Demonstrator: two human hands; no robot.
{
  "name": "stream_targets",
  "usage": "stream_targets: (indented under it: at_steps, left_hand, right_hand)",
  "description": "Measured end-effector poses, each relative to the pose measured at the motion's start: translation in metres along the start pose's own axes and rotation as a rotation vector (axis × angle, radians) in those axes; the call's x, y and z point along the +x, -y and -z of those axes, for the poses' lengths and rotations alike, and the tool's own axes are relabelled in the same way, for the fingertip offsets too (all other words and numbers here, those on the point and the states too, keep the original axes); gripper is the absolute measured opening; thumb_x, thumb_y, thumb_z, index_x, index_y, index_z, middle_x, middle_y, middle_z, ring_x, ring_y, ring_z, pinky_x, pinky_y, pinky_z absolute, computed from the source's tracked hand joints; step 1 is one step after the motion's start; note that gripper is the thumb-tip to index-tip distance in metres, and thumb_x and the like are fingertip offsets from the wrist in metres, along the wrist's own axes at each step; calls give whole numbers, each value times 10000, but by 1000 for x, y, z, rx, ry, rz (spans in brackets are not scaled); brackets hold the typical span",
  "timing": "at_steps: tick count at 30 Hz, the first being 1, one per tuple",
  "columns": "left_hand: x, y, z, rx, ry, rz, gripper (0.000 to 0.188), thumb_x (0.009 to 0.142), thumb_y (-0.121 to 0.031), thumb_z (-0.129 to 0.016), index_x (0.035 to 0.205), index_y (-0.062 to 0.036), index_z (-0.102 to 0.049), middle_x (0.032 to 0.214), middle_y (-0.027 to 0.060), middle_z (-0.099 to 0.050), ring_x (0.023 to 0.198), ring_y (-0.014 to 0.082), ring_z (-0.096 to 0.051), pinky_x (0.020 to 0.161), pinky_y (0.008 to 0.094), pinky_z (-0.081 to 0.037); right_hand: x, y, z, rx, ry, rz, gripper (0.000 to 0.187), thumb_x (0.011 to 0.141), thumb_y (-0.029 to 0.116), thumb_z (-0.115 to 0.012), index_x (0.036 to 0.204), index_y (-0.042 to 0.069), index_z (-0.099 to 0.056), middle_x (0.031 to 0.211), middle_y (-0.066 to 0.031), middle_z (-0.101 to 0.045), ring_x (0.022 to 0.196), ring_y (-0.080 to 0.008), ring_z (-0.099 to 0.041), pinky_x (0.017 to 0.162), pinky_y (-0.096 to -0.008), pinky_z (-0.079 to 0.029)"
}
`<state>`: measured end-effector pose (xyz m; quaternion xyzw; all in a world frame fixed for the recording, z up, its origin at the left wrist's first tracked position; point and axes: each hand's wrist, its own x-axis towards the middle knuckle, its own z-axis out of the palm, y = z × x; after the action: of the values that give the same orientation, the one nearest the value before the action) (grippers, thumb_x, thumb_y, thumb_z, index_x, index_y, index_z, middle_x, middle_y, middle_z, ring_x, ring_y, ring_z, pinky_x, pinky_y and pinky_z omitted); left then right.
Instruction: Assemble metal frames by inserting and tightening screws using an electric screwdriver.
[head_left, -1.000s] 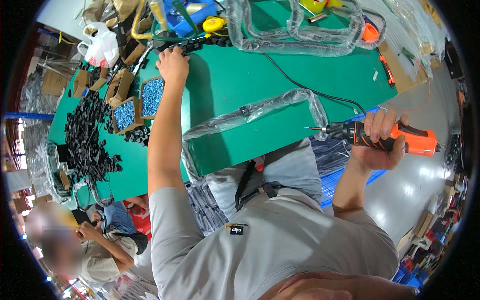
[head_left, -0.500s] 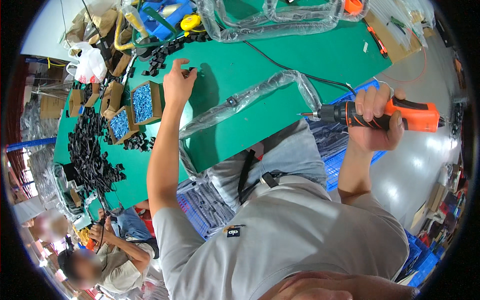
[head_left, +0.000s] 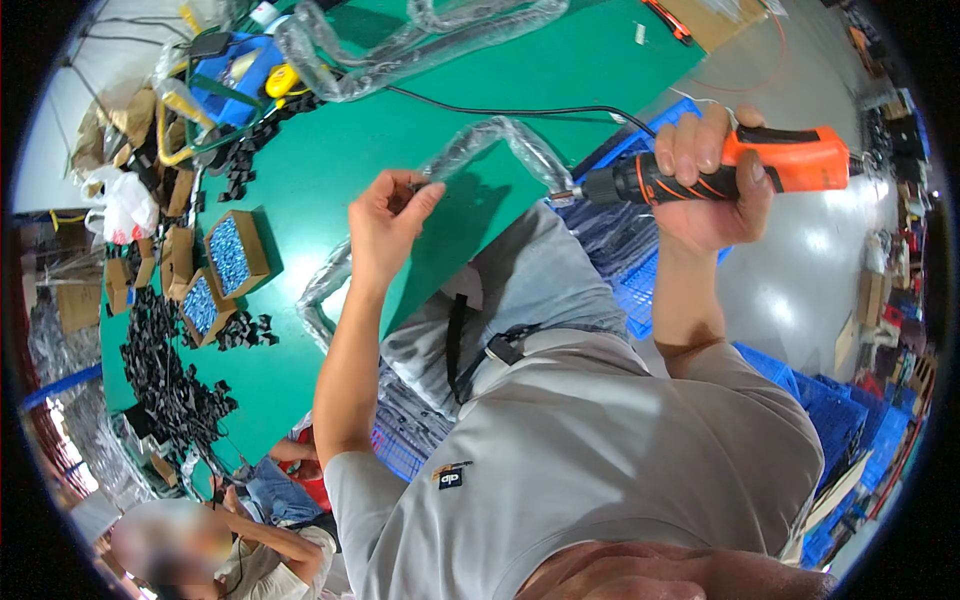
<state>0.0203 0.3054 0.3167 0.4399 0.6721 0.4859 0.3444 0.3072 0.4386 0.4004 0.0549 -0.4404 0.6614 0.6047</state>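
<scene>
My right hand [head_left: 708,180] grips an orange and black electric screwdriver [head_left: 740,168], its bit pointing left toward the table edge. My left hand [head_left: 388,225] is raised over the green table [head_left: 420,130] with thumb and fingers pinched on something small and dark that I cannot make out. Just beyond the fingers lies a clear plastic-wrapped frame [head_left: 480,150] along the table's near edge. A black cable [head_left: 500,108] runs across the green surface above it.
Two cardboard boxes of small blue parts [head_left: 232,262] and a heap of black parts [head_left: 165,360] lie at the left. A blue bin [head_left: 228,78] and more wrapped frames [head_left: 400,50] stand farther back. Blue crates [head_left: 640,280] sit below. Another person [head_left: 230,540] sits at lower left.
My left hand has pulled back from the box of blue parts toward me, pinching something small. The right hand with the screwdriver has risen in the picture.
</scene>
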Motion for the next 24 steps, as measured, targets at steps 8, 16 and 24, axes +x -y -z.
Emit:
stream_targets:
  at_steps: [8, 16, 24]
  left_hand:
    - [-20, 18, -43, 928, -212, -117, 572, 801, -602, -761, 729, -60, -595, 570, 119, -653, 530, 355, -658, 509, 447, -507]
    - [-31, -1, -9, 849, -62, -152, 428, 787, -428, -826, 943, -54, -689, 852, 81, -689, 728, 302, -679, 650, 407, -535]
    - [-16, 8, -27, 502, 112, -361, 324, 821, -105, -796, 1105, -35, -658, 1142, 89, -716, 906, 256, -701, 782, 374, -577]
  right_hand:
    - [1, 3, 13, -3, 23, 22, 389, 988, 206, -519, 1340, 40, -530, 863, -102, -586, 722, -214, -584, 699, -402, -473]
    - [-2, 6, 23, -5, -6, 11, 363, 988, 202, -517, 1309, 35, -537, 873, -115, -595, 726, -221, -581, 707, -413, -470]
    - [-5, 1, 32, -56, -28, 41, 380, 959, 167, -536, 1295, -10, -523, 839, -132, -597, 709, -235, -594, 672, -422, -495]
